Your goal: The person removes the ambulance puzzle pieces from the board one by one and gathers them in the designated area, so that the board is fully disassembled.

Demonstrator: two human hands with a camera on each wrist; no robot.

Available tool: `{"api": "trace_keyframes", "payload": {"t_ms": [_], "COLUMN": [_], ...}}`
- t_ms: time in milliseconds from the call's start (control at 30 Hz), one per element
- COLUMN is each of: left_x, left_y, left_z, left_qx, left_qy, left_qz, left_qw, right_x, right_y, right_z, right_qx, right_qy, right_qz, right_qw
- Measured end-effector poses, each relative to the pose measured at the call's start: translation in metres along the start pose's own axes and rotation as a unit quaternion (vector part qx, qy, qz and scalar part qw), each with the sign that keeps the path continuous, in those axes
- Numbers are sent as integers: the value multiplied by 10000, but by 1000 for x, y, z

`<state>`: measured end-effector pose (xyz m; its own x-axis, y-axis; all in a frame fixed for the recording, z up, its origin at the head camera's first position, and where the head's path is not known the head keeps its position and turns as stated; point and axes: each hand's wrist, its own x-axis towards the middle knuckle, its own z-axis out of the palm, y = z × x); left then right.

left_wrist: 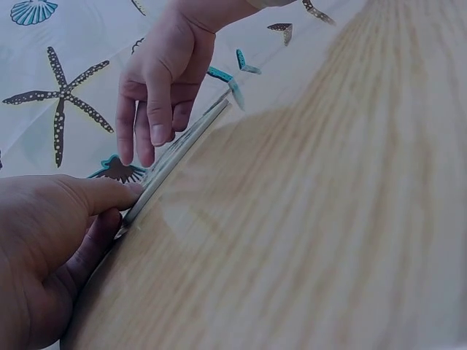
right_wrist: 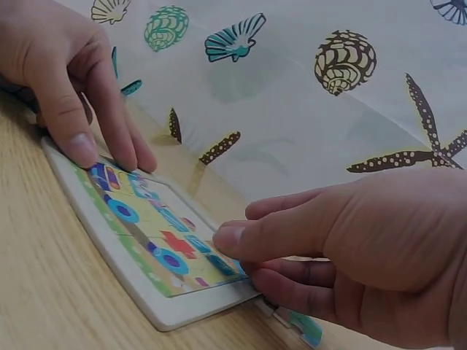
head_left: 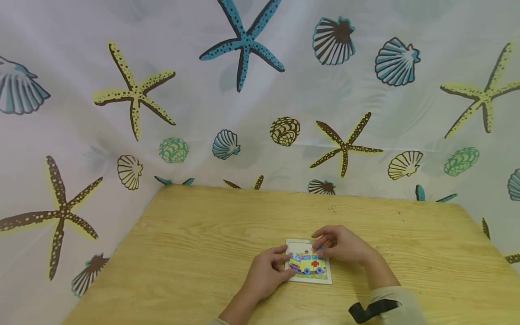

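A small square jigsaw puzzle board (head_left: 310,280) lies on the table; its picture shows a yellow ambulance with a red cross and blue wheels. My left hand (head_left: 266,272) holds its left side, with the thumb (left_wrist: 120,194) over the edge. Over the upper right part of the picture is my right hand (head_left: 343,246), fingers loosely bent and partly hiding the puzzle. The left wrist view shows no piece between its thumb and fingers. A coloured piece (right_wrist: 307,329) shows below the right hand in the right wrist view; whether it is held is unclear.
The board rests on a wood-grain table (head_left: 183,257). Behind and beside it hangs a white cloth (head_left: 195,113) printed with starfish and shells. A black strap (head_left: 373,310) sits on the right sleeve.
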<state>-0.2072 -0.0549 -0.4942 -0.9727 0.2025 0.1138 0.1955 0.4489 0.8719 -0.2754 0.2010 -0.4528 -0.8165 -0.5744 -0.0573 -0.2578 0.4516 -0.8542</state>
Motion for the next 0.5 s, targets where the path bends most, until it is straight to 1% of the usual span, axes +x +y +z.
{"api": "trace_keyframes", "payload": {"t_ms": [100,333,500], "left_x": [0,1,2], "left_y": [1,1,1], "left_z": [0,1,1], "left_qx": [-21,-10,38], "left_qy": [-21,-3,-13], "left_qz": [26,-13,-18], "left_qw": [10000,10000,10000], "right_x": [3,6,6], "right_y": [-3,-3,-7], "right_z": [5,8,9], "right_qx": [-128,-502,-890], "right_qy": [-39,123,231], "right_qz": [11,60,-12], "right_qw": [9999,9986,9958]}}
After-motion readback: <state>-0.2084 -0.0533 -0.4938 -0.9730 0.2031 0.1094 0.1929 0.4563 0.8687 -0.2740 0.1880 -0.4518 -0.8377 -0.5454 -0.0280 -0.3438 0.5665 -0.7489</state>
